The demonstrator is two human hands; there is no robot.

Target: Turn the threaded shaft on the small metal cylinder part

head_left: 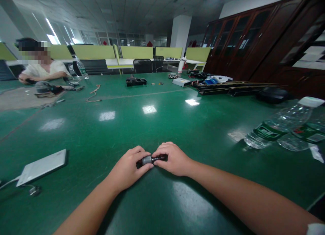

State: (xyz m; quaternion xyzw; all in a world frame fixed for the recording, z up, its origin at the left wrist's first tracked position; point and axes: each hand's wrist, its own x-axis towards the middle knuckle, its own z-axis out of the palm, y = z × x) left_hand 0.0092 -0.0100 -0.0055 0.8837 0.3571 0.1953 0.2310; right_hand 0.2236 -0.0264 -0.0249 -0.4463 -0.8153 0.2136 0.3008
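Between my two hands, low over the green table point(122, 126), lies a small dark and silver cylindrical metal part point(146, 160) with a thin shaft pointing right. My left hand point(129, 167) is closed round the thick end, thumb in front and fingers behind. My right hand point(174, 158) curls round the thin shaft, its thumb and forefinger pinching near the middle of the part. Both ends of the part are partly hidden by my fingers, and its exact kind cannot be made out.
On the left lies a white flat device point(43, 167) with a cable. Two clear water bottles point(269, 131) stand at the right. Farther back are a black tray point(136, 81), a cord point(94, 92) and long dark strips point(228, 87). A person point(45, 69) sits at the far left.
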